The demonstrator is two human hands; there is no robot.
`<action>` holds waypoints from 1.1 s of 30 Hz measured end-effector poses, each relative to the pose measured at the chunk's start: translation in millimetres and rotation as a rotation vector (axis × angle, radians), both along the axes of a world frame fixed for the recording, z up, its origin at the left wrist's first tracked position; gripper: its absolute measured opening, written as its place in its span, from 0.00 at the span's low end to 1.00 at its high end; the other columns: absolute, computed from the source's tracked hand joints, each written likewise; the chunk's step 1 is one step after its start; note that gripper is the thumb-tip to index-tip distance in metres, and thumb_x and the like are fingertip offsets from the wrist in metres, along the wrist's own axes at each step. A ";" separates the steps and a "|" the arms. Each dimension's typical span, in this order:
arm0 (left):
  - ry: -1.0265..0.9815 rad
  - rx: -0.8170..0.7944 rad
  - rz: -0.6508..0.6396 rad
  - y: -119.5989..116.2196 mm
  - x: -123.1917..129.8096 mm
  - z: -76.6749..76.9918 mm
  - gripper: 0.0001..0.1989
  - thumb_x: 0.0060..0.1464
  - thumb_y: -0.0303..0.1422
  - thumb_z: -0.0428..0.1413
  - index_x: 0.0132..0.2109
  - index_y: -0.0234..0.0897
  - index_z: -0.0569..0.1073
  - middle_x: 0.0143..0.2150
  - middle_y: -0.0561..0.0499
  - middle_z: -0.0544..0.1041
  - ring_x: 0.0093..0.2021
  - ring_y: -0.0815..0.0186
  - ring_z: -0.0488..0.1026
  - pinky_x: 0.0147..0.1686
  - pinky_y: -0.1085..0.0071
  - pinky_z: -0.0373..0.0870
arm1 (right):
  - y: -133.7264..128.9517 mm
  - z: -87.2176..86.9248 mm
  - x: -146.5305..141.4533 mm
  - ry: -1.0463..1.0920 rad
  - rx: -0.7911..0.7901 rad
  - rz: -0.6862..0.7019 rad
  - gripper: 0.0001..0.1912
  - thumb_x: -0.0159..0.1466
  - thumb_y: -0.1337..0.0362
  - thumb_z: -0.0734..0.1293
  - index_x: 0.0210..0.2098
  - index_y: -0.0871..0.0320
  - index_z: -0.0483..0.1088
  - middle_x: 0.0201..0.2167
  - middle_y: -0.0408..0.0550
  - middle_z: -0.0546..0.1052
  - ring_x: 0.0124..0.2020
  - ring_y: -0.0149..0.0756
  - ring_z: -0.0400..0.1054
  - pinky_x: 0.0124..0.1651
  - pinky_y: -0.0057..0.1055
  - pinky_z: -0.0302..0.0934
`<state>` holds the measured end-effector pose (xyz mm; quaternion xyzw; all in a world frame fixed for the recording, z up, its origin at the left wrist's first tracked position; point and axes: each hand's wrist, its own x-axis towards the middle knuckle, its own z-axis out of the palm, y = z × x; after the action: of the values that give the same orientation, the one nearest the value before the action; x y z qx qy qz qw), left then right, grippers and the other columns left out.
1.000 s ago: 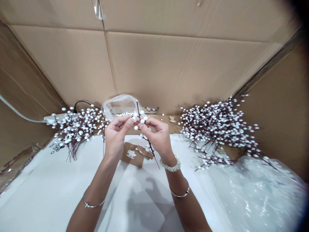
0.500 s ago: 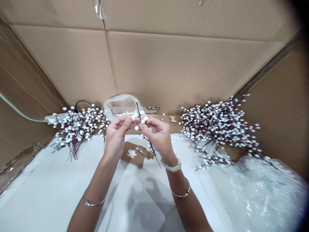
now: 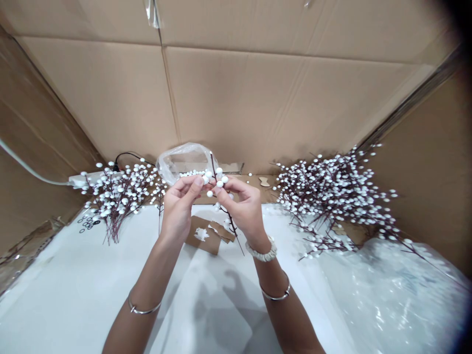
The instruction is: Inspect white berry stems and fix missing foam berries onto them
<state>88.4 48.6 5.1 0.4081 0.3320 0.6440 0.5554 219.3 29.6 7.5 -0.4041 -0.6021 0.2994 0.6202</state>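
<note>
Dark brown artificial berry stem point(image 3: 232, 222) slants between my hands, its bare tip up and its lower end toward me. My right hand point(image 3: 243, 207) is closed on the stem's middle with thumb and fingers. White round berries point(image 3: 220, 184) cluster on the stem just above that grip. On the other side, my left hand point(image 3: 177, 206) is closed in a pinch at a white berry point(image 3: 206, 179) beside the stem. Whether that berry is joined to the stem cannot be made out.
A clear plastic bag point(image 3: 167, 164) of white berries lies behind my hands. Bunches of berry stems lie at left point(image 3: 123, 191) and right point(image 3: 328, 189). Below are a cardboard piece point(image 3: 208, 244), black rings point(image 3: 87, 223) and plastic wrapping point(image 3: 398, 295). Cardboard walls point(image 3: 236, 98) surround the table.
The stem's tip has shifted slightly right and up, and its lower end slightly left. Both hands keep their grips and have barely moved.
</note>
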 end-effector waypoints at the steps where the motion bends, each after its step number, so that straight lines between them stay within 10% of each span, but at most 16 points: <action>1: -0.004 0.003 -0.004 0.0 -0.1 -0.1 0.14 0.44 0.38 0.68 0.36 0.36 0.79 0.35 0.50 0.81 0.36 0.70 0.78 0.39 0.76 0.70 | 0.0 -0.1 0.0 0.004 0.001 -0.003 0.08 0.60 0.63 0.68 0.25 0.56 0.72 0.30 0.44 0.77 0.36 0.33 0.70 0.46 0.36 0.65; 24: 0.147 0.141 0.129 -6.9 5.5 3.3 0.12 0.45 0.37 0.67 0.35 0.36 0.78 0.35 0.49 0.82 0.38 0.66 0.79 0.45 0.69 0.73 | -2.3 4.9 -1.3 -0.102 0.076 -0.088 0.10 0.61 0.65 0.67 0.23 0.54 0.70 0.24 0.39 0.74 0.32 0.31 0.67 0.60 0.42 0.58; 33: 0.194 0.129 0.068 -1.2 -1.8 3.1 0.18 0.48 0.40 0.65 0.45 0.39 0.76 0.44 0.46 0.80 0.44 0.64 0.78 0.46 0.70 0.72 | 3.5 1.4 -1.0 0.084 -0.075 0.021 0.08 0.61 0.60 0.68 0.31 0.56 0.77 0.35 0.46 0.79 0.40 0.34 0.71 0.48 0.35 0.65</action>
<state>86.6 47.4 8.2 0.4918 0.3558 0.6399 0.4713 218.3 33.1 8.9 -0.4078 -0.5681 0.3448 0.6262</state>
